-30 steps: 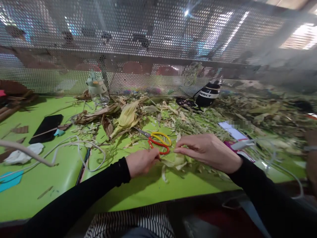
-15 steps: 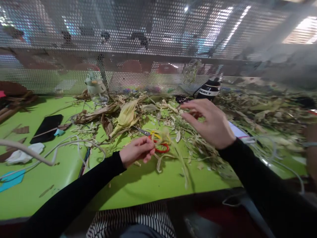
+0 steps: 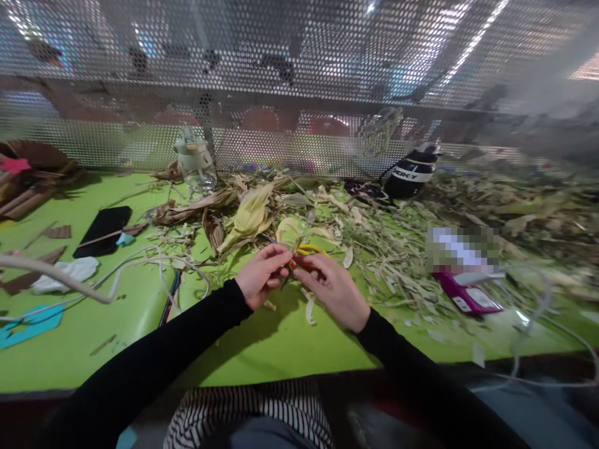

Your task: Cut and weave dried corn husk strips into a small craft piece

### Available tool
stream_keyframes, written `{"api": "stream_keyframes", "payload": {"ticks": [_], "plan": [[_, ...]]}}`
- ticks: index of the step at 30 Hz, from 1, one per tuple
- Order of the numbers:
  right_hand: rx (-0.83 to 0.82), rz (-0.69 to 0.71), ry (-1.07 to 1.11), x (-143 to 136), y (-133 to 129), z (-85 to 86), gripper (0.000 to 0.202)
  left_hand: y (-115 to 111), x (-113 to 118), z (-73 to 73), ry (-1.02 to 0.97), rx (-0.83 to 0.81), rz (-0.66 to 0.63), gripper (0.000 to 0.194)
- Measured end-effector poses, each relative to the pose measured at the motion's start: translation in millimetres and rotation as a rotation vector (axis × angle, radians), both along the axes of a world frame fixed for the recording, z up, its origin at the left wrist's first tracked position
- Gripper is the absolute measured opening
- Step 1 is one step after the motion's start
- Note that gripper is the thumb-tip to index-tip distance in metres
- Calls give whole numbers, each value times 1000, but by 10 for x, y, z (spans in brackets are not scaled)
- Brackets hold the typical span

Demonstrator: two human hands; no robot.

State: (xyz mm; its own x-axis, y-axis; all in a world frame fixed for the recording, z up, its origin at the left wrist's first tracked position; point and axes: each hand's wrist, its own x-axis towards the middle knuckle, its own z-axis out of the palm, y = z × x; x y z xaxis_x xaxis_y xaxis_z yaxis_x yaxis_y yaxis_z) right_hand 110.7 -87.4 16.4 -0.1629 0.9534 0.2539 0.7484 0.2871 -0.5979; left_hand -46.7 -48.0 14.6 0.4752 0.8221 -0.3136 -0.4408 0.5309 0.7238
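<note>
My left hand (image 3: 264,274) and my right hand (image 3: 334,287) meet fingertip to fingertip over the green table (image 3: 281,349). Both pinch a pale husk strip (image 3: 287,231), whose upper part loops above the fingers. Scissors with yellow and red handles (image 3: 314,249) lie just behind my hands, partly covered by them. Behind, to the left, rests a yellowish corn husk (image 3: 250,212). A small curled husk piece (image 3: 309,308) is on the table below my right hand.
Shredded husks (image 3: 388,255) spread across the back and right. A clear bottle (image 3: 196,165) and a black bottle (image 3: 412,174) stand by the mesh screen. Left are a phone (image 3: 103,231), a tissue (image 3: 70,274) and white cables (image 3: 116,274); a magenta packet (image 3: 472,296) lies right.
My right hand has come down and left to join my left hand, and its fingers have closed. The husk strip that hung down right now loops above the fingers. The view has shifted slightly.
</note>
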Motion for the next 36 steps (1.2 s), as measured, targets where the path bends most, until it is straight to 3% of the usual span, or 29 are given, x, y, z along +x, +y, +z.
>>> {"api": "stream_keyframes", "payload": {"ticks": [5,8,12,17,24,28,36], "plan": [[91,-99,70,-166,46,-82,24,-3,14,-29,63,0,43,28],[176,-67,24,-193,58,-87,17,-4,17,-28,93,-3,65,27],[119,0,74,-114,58,-31,16,26,9,-54,138,75,74,23],[152,-37,15,-36,37,41,15,71,8,-122,248,207,104,18],[99,-37,-44,-43,20,76,18,70,29,-133,358,357,16,9],[20,-33,53,-49,27,88,13,42,54,-136,306,351,-98,9],[-42,-17,30,2,34,28,15,55,32,-114,184,189,-127,16]]}}
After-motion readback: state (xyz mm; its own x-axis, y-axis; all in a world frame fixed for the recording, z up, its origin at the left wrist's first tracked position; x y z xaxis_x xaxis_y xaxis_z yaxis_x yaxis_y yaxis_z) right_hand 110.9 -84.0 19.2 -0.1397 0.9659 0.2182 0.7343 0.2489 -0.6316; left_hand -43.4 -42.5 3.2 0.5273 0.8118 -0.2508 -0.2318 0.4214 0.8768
